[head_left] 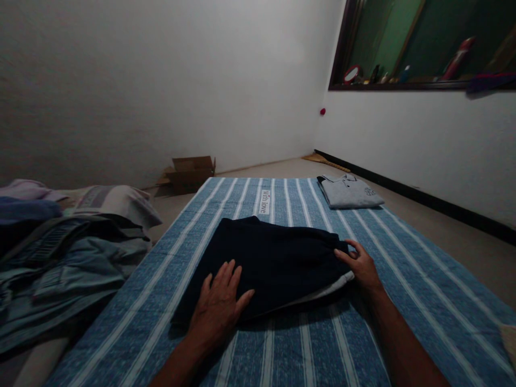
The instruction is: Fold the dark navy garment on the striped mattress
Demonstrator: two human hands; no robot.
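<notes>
A pair of dark navy pants (278,258), folded into a wide flat bundle, lies on a blue-and-white striped cloth (282,355). Its right end looks gathered, and a strip of pale fabric (330,287) shows along the near right edge. My left hand (220,303) rests palm down on the near left part of the pants, fingers spread. At the right end, my right hand (358,263) pinches the edge of the pants between thumb and fingers. Beyond them, a folded grey collared shirt (349,193) lies near the far right corner of the cloth.
Loose clothes, among them jeans (80,263), are heaped at the left. An open cardboard box (191,174) stands on the floor by the wall. At the upper right, a window ledge (403,86) holds a small round mirror (352,74) and bottles.
</notes>
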